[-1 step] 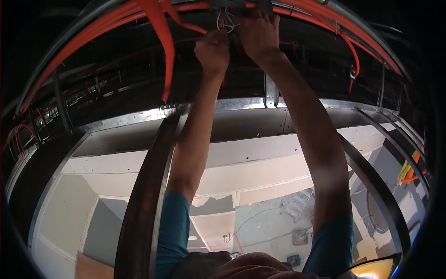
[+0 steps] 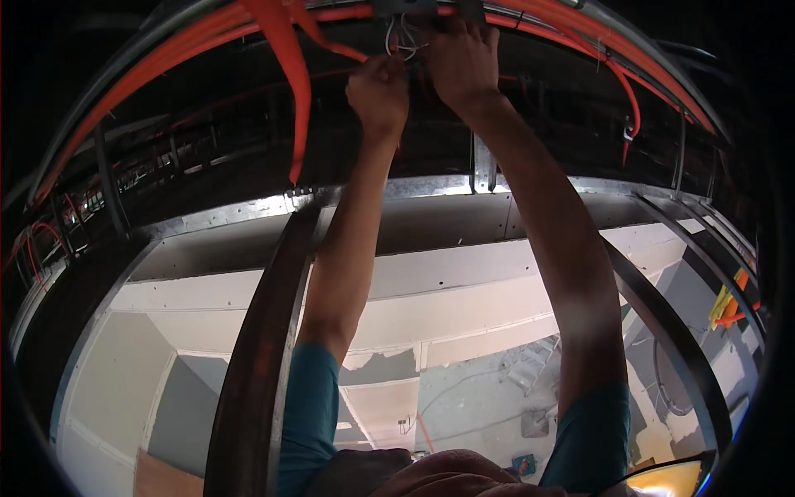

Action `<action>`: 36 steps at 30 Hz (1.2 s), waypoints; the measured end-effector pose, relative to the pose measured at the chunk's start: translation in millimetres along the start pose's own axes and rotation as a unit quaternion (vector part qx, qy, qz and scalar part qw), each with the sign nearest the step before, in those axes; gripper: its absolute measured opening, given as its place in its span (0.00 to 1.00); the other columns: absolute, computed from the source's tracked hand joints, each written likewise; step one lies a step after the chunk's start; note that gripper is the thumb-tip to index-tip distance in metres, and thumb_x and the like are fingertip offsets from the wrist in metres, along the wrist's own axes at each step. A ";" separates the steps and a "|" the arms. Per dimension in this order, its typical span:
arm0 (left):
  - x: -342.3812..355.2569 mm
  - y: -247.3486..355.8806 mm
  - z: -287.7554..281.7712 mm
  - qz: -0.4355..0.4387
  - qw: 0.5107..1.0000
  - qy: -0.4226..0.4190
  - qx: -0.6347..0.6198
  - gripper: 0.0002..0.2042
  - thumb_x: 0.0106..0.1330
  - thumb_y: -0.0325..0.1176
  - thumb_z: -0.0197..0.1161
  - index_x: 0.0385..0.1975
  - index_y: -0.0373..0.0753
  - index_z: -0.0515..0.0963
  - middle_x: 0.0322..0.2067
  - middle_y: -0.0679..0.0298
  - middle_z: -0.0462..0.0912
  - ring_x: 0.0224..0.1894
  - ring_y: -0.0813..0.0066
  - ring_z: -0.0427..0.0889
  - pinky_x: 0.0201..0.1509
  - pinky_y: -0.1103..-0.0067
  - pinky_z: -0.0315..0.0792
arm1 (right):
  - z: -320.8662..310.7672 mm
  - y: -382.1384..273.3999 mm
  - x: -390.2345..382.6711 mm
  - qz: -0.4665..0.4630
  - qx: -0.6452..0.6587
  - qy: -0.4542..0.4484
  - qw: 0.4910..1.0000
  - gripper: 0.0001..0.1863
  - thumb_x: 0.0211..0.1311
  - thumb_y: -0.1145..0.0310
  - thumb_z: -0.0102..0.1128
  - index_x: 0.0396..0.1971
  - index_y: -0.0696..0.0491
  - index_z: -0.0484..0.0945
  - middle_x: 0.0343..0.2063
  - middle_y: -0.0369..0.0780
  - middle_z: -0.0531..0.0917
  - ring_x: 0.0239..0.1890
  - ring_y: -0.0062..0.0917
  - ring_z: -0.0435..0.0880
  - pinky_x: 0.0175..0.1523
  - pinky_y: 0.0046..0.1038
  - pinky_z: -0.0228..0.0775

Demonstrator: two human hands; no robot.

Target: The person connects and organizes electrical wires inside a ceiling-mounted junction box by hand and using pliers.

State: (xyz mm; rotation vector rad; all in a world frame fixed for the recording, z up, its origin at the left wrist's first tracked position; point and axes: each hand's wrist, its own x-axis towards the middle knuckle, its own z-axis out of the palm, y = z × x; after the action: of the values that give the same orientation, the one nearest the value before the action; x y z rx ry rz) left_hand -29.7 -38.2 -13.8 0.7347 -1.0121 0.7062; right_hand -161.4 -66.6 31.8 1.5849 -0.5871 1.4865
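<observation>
Overhead, a dark junction box (image 2: 406, 7) sits among orange conduits, and thin pale wires (image 2: 405, 37) loop down out of it. My left hand (image 2: 379, 95) is raised just below, its fingers pinched together at the lower end of these wires; a small orange bit shows by the fingertips. To its right, my right hand (image 2: 465, 68) reaches up beside the box with fingers bent around something dark. What it grips is lost in shadow. An orange conduit (image 2: 333, 47) runs down toward my left hand.
A thick orange conduit (image 2: 298, 99) hangs left of my hands. Metal ceiling rails (image 2: 397, 187) cross below them, and a dark metal stud (image 2: 257, 356) passes beside my left arm. Further down are pale plasterboard walls (image 2: 464, 282) and the grey floor (image 2: 472, 389).
</observation>
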 end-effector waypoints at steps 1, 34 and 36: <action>0.6 4.6 -0.1 0.001 1.000 0.001 -0.003 0.07 0.64 0.29 0.68 0.35 0.31 0.84 0.26 0.54 0.86 0.27 0.61 0.85 0.36 0.70 0.75 | 0.9 3.5 -0.3 -0.020 0.001 0.038 0.999 0.14 0.61 0.63 0.61 0.46 0.39 0.86 0.41 0.42 0.85 0.52 0.37 0.83 0.58 0.49 0.63; -138.8 99.9 -74.6 0.017 0.931 -0.298 -0.211 0.11 0.60 0.35 0.75 0.41 0.40 0.87 0.39 0.63 0.88 0.35 0.73 0.86 0.44 0.76 0.77 | -166.6 20.4 -204.8 0.155 0.474 -0.147 0.854 0.44 0.50 0.76 0.77 0.68 0.47 0.66 0.40 0.41 0.85 0.43 0.29 0.86 0.51 0.33 0.79; -145.4 99.2 -75.6 0.005 0.932 -0.310 -0.186 0.08 0.61 0.32 0.74 0.37 0.39 0.87 0.38 0.64 0.88 0.32 0.74 0.86 0.40 0.78 0.76 | -171.0 22.1 -211.4 0.135 0.469 -0.142 0.861 0.40 0.52 0.78 0.75 0.66 0.51 0.67 0.39 0.42 0.85 0.39 0.30 0.87 0.47 0.32 0.82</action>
State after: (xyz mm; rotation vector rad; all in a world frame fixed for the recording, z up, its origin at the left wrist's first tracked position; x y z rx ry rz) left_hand -125.1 53.3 -152.4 0.6255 -1.6730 0.2646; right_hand -312.0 18.2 -179.2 2.5866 -0.2266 1.9089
